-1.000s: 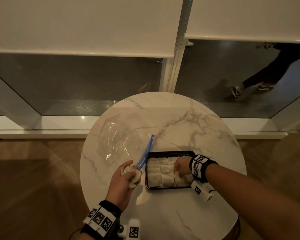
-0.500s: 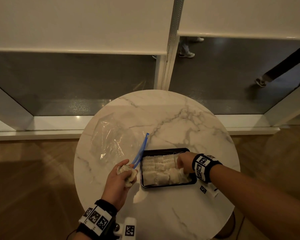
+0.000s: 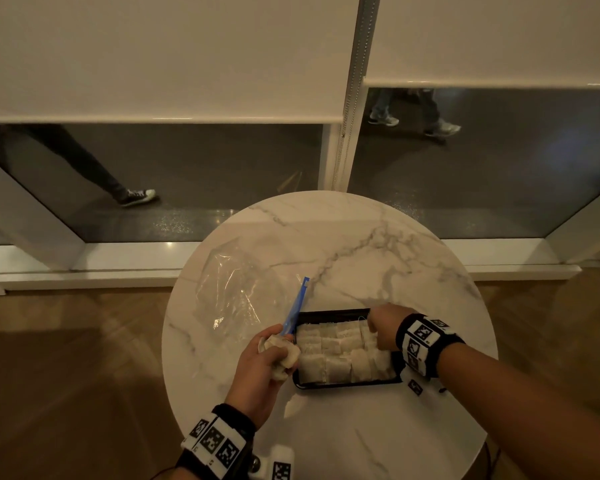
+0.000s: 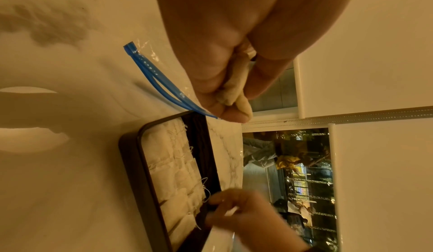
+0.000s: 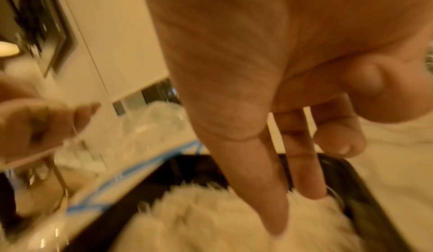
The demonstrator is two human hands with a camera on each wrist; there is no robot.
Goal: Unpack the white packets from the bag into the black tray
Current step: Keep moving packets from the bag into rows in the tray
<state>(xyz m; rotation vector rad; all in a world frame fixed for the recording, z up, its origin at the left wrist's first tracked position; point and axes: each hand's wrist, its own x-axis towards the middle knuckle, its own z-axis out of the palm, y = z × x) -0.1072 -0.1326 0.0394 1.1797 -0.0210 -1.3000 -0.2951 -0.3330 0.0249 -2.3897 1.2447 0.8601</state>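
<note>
A black tray (image 3: 347, 385) near the table's front is packed with rows of white packets (image 3: 336, 355). My left hand (image 3: 278, 351) hovers at the tray's left edge and grips a bunch of white packets (image 4: 236, 87). A clear bag (image 3: 236, 299) with a blue zip strip (image 3: 297, 306) lies flat to the left, the zip reaching my left thumb. My right hand (image 3: 373, 329) is over the tray's far right part. Its straight fingers (image 5: 276, 209) point down and press on the packets (image 5: 211, 219) by the tray rim (image 5: 365, 182).
The round marble table (image 3: 361, 244) stands against a low window sill, with wooden floor on both sides. Bare marble lies beyond the tray and in front of it. People's legs pass outside behind the glass.
My right hand has shifted slightly toward the tray's far right corner, fingers on the packets. My left hand keeps its bunch of packets in the same spot. The head view has drifted.
</note>
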